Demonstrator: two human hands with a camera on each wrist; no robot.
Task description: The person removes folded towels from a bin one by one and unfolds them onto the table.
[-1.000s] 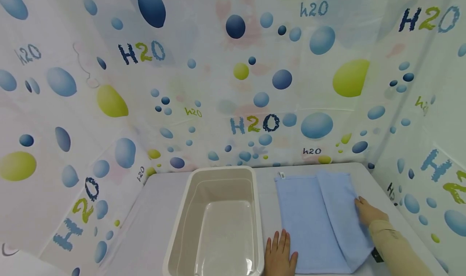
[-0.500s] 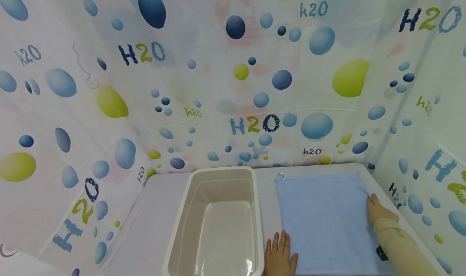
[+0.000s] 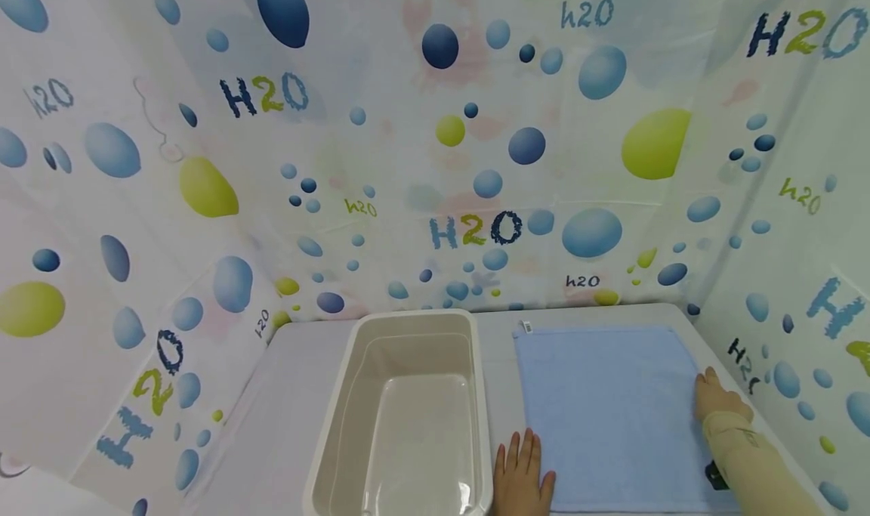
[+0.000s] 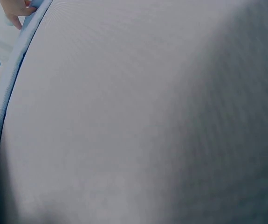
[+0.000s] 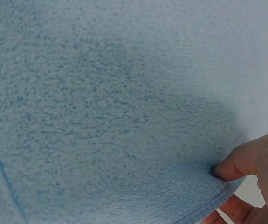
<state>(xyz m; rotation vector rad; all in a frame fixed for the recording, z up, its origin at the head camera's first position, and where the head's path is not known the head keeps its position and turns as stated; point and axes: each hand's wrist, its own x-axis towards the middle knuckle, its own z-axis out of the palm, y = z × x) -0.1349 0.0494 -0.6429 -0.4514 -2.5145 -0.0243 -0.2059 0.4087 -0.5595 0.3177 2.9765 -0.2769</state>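
A light blue terry towel (image 3: 612, 418) lies spread out on the table's right side, with a small white label (image 3: 526, 326) at its far left corner. My right hand (image 3: 722, 400) pinches the towel's right edge. In the right wrist view its thumb (image 5: 238, 165) presses on top while the fingers go under the hem. Flat on the table, with fingers straight, my left hand (image 3: 522, 480) lies between the towel's near left edge and the basin; its thumb is at the towel. Only a sliver of it shows in the left wrist view.
A beige plastic basin (image 3: 481, 410) stands left of the towel, close to my left hand. The table (image 3: 285, 395) has a whitish cover. Behind and at both sides hang white curtains (image 3: 394, 161) printed with bubbles and "H2O".
My right hand has moved to the right with the towel's edge, so the folded-over right part now lies unfolded and flat. The left hand has stayed in place.
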